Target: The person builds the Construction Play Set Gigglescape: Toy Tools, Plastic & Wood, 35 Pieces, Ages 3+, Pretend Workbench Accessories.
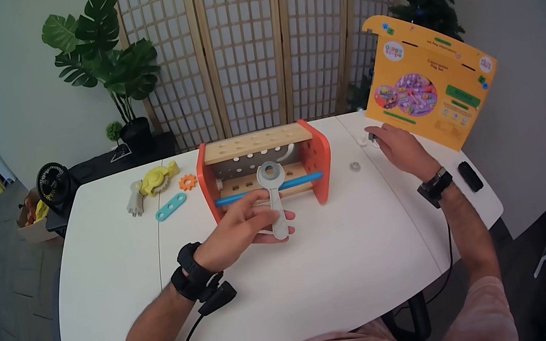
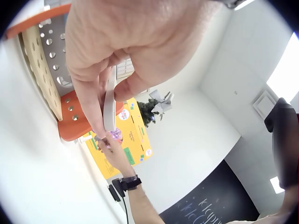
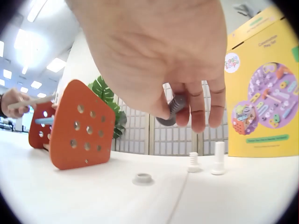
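Observation:
My left hand [image 1: 242, 223] holds a light grey toy wrench [image 1: 276, 203] upright by its handle, with the ring end up, in front of the toy workbench. The workbench [image 1: 254, 144] has red-orange side panels, pale wooden shelves with holes and a blue bar [image 1: 311, 178] across its front. Over the right part of the table, my right hand [image 1: 400, 148] pinches a dark grey toy bolt [image 3: 176, 108] between thumb and fingers. Below that hand stand a short white screw [image 3: 193, 163] and a taller white bolt [image 3: 218, 159]. A grey nut [image 3: 143, 178] lies nearer the workbench.
A yellow cardboard box [image 1: 430, 69] stands at the back right, with a black object [image 1: 470, 176] near the table's right edge. Left of the workbench lie a teal strip [image 1: 170, 207], an orange gear [image 1: 187, 182] and a yellow piece [image 1: 156, 180] beside a grey one [image 1: 135, 200].

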Available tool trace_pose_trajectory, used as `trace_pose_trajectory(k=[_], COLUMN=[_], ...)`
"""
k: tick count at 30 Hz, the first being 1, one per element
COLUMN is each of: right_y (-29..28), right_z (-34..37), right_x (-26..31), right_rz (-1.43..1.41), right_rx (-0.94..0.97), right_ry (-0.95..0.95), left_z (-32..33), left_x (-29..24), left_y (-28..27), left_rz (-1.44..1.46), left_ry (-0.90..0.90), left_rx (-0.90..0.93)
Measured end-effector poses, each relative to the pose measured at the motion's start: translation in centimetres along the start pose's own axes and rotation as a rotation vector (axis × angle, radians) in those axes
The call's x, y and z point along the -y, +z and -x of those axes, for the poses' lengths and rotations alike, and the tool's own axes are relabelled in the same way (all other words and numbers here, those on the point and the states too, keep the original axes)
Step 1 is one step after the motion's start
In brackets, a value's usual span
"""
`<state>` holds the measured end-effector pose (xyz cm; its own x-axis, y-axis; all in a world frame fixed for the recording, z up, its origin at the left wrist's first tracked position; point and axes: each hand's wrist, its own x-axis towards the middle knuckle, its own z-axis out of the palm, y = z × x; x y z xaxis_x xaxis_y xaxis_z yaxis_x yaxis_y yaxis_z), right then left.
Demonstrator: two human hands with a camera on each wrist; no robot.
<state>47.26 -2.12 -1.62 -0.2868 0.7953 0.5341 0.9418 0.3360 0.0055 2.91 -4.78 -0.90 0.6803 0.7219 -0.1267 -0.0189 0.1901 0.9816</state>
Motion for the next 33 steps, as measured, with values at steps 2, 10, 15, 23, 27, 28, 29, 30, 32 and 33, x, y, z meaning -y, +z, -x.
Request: trace_pose_trajectory(k=[2,10,15,23,27,28,29,30,32,33], right_y=[-1.2,-4.3,-2.2,3.8,4.7,4.6,4.4,4.2,4.0,3.8], right_z=[-2.1,-12.8,-18.1,-21.7,-21.8,-21.7,-21.5,-21.3,-21.1,-21.0], right_x=[1.6,7.8,11.2,12.0,12.2,12.3,12.5,12.5,12.5,12.5], right_rz=[-0.108,-0.538,-0.693,-0.631,-0.568,-0.547,-0.548,-0.597,-0.647,-0.651], right_rx=[-0.025,-0.14,0.001,0.187,0.182,0.181,0.184,0.188,0.194,0.208], right_ry=[0.031,-0.02,-0.093,-0.294,-0.311,-0.305,-0.306,-0.293,-0.28,-0.258], left_z=[-0.7,-2.4,-2.6,-2.6,-2.6,-2.6,-2.6,-2.5,-2.5,-2.6], left_x=[0.4,0.4,0.3,0.1,0.1,0.1,0.2,0.1,0.1,0.2], left_y=[-0.1,0.1,0.2,0.1,0.0,0.0,0.0,0.0,0.0,0.0], left_rz=[0.004,0.056,0.064,0.087,0.1,0.101,0.103,0.102,0.103,0.106], left_ry=[0.002,-0.02,-0.032,-0.014,-0.015,-0.015,-0.015,-0.014,-0.013,-0.021], left_rx=[0.001,0.018,0.023,0.04,0.062,0.059,0.057,0.059,0.059,0.058])
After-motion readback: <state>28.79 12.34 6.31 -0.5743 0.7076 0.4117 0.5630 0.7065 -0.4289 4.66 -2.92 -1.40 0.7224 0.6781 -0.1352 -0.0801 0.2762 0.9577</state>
